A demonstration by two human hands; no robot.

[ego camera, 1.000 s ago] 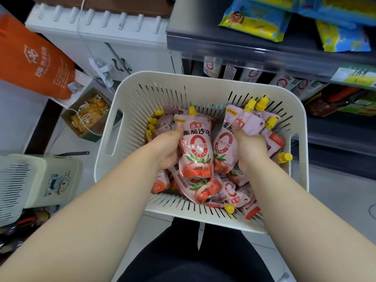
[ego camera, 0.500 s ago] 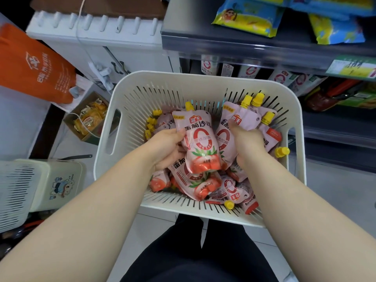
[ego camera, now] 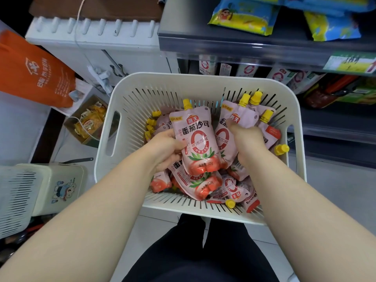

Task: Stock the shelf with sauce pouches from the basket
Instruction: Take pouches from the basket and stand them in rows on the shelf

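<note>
A white slotted basket (ego camera: pixel 203 80) holds several pink tomato sauce pouches with yellow caps. My left hand (ego camera: pixel 164 149) grips one upright pouch (ego camera: pixel 195 137) by its left edge, front label facing me. My right hand (ego camera: pixel 247 143) is closed on a bunch of pouches (ego camera: pixel 236 117) at the basket's right side, their caps pointing up. More pouches (ego camera: pixel 205 186) lie loose at the basket's bottom. Behind the basket, the dark shelf (ego camera: pixel 254 45) has a row of similar pouches (ego camera: pixel 248 71) standing under its upper board.
Blue and yellow snack bags (ego camera: pixel 242 19) lie on the upper shelf board. An orange bag (ego camera: pixel 34 72) and a box of yellow packets (ego camera: pixel 89 121) sit at the left. A second white basket (ego camera: pixel 16 196) and a small cartoon bin (ego camera: pixel 61 188) stand lower left.
Both hands have lifted their pouches higher out of the pile, towards the shelf. The left-hand pouch now stands more upright.
</note>
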